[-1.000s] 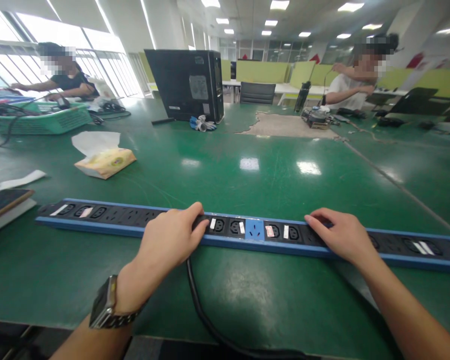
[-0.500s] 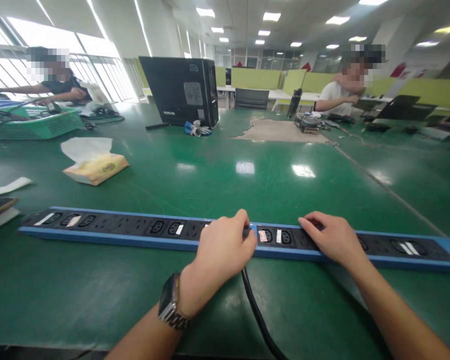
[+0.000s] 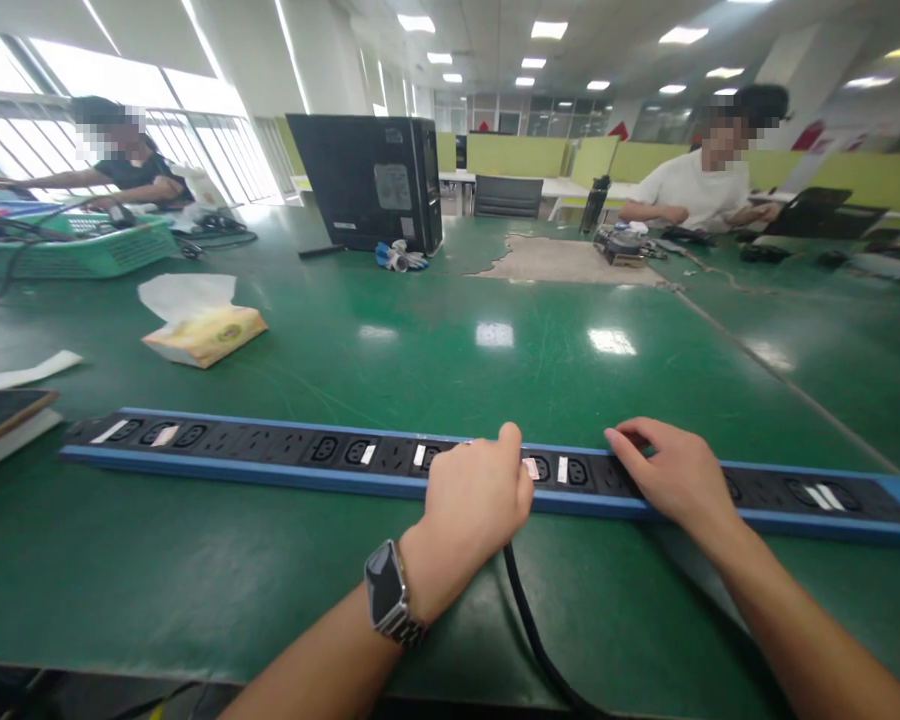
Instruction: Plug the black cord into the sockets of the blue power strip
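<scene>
A long blue-edged power strip point(image 3: 259, 440) with black sockets and small white labels lies across the table in front of me. My left hand point(image 3: 480, 490), a watch point(image 3: 390, 590) on its wrist, is closed over the strip's middle. A black cable point(image 3: 529, 625) runs down from beneath this hand; it grips the cable's plug end, mostly hidden by the fingers. Further right, my right hand point(image 3: 671, 470) is curled over the strip, thumb and forefinger at its far edge. Its other fingers are out of sight.
Beyond the strip stand a tissue pack point(image 3: 206, 335), a black computer case point(image 3: 367, 185), and gloves point(image 3: 401, 257). A green basket point(image 3: 120, 250) with cables is at left, near a dark flat object point(image 3: 7, 415). Two people sit across the green table point(image 3: 435, 370).
My left hand has shifted slightly right along the strip, uncovering a white label to its left. The right hand stays at its place on the strip. The view has shifted a little.
</scene>
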Demonstrator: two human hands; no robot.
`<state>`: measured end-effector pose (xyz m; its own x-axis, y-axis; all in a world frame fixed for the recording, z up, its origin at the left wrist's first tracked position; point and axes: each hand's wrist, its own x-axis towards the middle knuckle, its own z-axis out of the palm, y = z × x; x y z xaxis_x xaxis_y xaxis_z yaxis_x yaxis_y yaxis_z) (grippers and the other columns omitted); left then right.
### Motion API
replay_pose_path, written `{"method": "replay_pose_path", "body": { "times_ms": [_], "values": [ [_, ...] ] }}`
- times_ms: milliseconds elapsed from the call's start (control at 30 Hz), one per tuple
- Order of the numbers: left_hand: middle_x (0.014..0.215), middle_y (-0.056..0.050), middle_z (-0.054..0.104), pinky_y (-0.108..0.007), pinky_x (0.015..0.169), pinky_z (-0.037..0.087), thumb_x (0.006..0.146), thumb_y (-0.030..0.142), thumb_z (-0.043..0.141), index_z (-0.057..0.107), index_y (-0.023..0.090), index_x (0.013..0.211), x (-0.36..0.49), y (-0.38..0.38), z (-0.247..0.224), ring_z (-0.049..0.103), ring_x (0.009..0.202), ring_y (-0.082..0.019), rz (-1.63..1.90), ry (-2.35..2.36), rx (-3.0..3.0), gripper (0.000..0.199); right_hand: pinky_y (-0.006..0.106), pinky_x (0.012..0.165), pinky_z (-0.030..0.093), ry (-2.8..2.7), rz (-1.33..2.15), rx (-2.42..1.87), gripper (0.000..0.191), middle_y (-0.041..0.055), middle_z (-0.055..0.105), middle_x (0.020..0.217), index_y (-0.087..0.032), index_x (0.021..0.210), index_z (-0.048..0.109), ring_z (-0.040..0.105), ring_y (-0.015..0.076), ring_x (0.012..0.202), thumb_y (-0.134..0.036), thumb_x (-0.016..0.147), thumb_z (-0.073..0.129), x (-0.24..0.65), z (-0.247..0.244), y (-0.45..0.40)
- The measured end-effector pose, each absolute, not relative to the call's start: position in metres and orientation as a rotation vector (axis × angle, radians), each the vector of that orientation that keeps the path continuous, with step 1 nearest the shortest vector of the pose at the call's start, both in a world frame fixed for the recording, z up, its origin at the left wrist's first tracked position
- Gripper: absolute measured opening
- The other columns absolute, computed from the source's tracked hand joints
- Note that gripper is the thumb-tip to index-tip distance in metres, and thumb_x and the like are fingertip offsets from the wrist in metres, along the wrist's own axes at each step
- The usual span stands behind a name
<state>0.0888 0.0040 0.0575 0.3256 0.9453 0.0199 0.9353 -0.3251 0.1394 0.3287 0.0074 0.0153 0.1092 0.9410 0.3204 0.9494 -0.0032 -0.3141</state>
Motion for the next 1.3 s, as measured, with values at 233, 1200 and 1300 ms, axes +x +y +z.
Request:
{"method": "replay_pose_path", "body": {
  "times_ms": [233,1200,1300],
  "values": [
    [0.085,-0.003,0.070,-0.028,0.068,0.044,0.097,0.044,0.025,0.063,0.024,0.093,0.046,0.028,0.050,0.064,0.080,-0.017,0.469,1.559,2.343,0.043,0.029,0.060,0.043,-1.953,0.305,-1.911,0.063,0.0058,0.072,0.081,-0.021,0.126,0.057,0.066,0.0208,0.069,-0.066,0.085,0.041,0.232,0.042,-0.018],
    [0.095,-0.005,0.074,-0.034,0.080,0.044,0.093,0.044,0.034,0.070,0.025,0.101,0.035,0.040,0.031,0.065,0.090,-0.022,0.349,1.687,2.534,0.042,0.027,0.051,0.034,-1.831,0.242,-2.127,0.036,0.0003,0.063,0.062,-0.027,0.105,0.069,0.058,0.0179,0.057,-0.046,0.084,0.048,0.303,0.052,-0.030],
    [0.095,-0.005,0.074,-0.036,0.080,0.044,0.093,0.044,0.035,0.070,0.024,0.102,0.034,0.042,0.030,0.066,0.090,-0.023,0.348,1.690,2.532,0.041,0.028,0.055,0.034,-1.869,0.163,-2.267,0.034,0.0035,0.069,0.074,-0.026,0.105,0.067,0.063,0.0208,0.066,-0.044,0.086,0.045,0.293,0.052,-0.029]
  ]
}}
